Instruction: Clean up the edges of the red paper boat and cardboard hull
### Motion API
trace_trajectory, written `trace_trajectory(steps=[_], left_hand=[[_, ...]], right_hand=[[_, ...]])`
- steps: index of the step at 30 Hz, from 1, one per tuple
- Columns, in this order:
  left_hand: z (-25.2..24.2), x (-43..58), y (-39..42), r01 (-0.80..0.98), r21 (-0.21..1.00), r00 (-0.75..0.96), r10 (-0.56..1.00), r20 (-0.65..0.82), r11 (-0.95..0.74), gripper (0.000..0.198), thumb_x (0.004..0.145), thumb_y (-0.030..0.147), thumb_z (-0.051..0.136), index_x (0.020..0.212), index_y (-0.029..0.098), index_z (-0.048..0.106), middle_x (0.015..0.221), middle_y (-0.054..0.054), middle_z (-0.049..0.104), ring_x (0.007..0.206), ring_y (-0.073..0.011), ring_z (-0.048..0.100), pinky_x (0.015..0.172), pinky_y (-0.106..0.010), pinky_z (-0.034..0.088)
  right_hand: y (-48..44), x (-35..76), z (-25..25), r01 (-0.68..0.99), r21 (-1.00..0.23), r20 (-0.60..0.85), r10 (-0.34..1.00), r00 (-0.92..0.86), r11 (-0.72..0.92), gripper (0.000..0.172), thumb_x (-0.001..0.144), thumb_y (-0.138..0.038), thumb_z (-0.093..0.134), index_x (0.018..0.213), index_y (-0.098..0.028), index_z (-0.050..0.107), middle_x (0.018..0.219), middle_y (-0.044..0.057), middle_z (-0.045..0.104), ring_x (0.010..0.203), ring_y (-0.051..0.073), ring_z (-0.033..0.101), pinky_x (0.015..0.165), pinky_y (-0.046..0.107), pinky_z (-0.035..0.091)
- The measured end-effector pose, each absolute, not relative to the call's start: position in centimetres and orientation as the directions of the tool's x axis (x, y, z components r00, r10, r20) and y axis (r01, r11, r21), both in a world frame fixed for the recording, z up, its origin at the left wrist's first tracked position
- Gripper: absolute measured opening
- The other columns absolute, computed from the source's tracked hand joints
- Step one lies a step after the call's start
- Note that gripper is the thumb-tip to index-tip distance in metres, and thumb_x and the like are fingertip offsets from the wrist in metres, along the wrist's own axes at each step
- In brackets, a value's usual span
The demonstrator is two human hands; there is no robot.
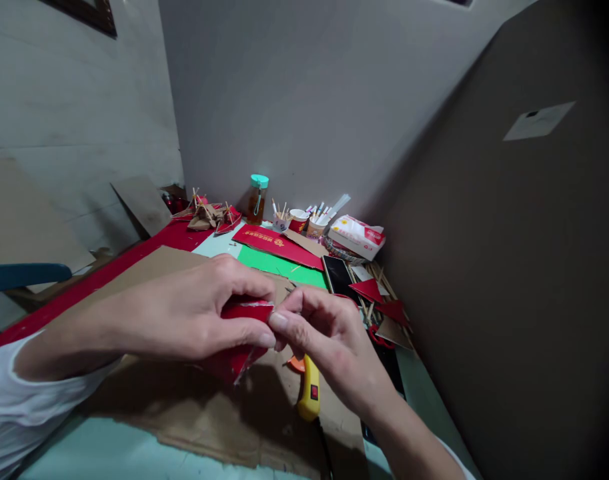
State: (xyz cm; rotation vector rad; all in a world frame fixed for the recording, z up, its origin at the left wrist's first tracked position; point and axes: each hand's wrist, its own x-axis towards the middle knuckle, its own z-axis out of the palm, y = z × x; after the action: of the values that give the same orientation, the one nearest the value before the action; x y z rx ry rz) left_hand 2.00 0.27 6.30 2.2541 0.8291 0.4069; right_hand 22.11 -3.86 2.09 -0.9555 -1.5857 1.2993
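My left hand [204, 317] is closed around a folded red cardboard piece [234, 360], with the thumb in front and the fingers behind. Whitish, rough edges show on the cardboard. At its right end, my right hand [319, 330] is pinched shut, thumb and forefinger tips touching the edge. Whatever lies between those fingertips is hidden. Just below my right hand, a yellow glue gun [311, 390] with a red switch rests on a brown cardboard sheet [204, 427]. An orange part shows at its upper end, and a dark cord runs down from it.
Along the back stand a bottle [257, 200], cups of sticks and pens [315, 229], and a tissue pack [357, 237]. A phone [337, 275], red scissors [380, 337] and cardboard scraps [394, 311] lie right. Red stick-and-cardboard pieces [209, 217] sit back left. A wall [464, 267] bounds the right.
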Motion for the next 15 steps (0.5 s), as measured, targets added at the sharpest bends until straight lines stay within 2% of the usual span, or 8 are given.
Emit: trace_trajectory(steps=[5,8,11,15], left_hand=[[7.2,1.3,-0.7,0.378,0.760,0.656,0.732,0.183,-0.529,0.028,0.092,0.037,0.063,0.071,0.023,0.074,0.066,0.003,0.070,0.061,-0.0132,0.063,0.056,-0.019,0.048],[7.7,1.0,-0.9,0.273,0.815,0.566,0.770,0.293,-0.511,0.027,0.091,0.032,0.064,0.068,0.023,0.073,0.063,0.006,0.068,0.058,-0.0100,0.062,0.052,-0.015,0.047],[7.4,0.8,-0.7,0.204,0.792,0.435,0.778,0.453,-0.575,0.022,0.088,0.029,0.068,0.068,0.024,0.071,0.066,0.006,0.066,0.061,-0.0102,0.057,0.054,-0.018,0.044],[5.2,0.1,-0.5,0.143,0.714,0.220,0.725,0.652,-0.686,0.013,0.089,0.027,0.073,0.076,0.029,0.073,0.075,0.005,0.064,0.075,-0.0153,0.055,0.070,-0.029,0.042]], right_hand=[[-3.7,23.4,2.8,0.029,-0.943,0.327,0.937,-0.122,0.332,0.017,0.090,-0.036,0.076,0.088,-0.020,0.072,0.074,-0.002,0.067,0.061,0.008,0.052,0.056,0.021,0.040],[-3.2,24.2,2.9,-0.029,-0.917,0.398,0.917,-0.040,0.397,0.014,0.094,-0.036,0.073,0.096,-0.023,0.074,0.083,-0.001,0.072,0.066,0.009,0.055,0.059,0.020,0.043],[-2.5,24.6,2.2,-0.109,-0.928,0.361,0.932,-0.029,0.356,0.025,0.097,-0.043,0.069,0.086,-0.021,0.072,0.078,0.000,0.068,0.066,0.009,0.054,0.059,0.020,0.042],[-1.6,24.6,0.2,-0.138,-0.961,0.246,0.968,-0.041,0.238,0.053,0.093,-0.058,0.068,0.060,-0.018,0.056,0.050,-0.005,0.047,0.044,0.007,0.035,0.043,0.021,0.025]])
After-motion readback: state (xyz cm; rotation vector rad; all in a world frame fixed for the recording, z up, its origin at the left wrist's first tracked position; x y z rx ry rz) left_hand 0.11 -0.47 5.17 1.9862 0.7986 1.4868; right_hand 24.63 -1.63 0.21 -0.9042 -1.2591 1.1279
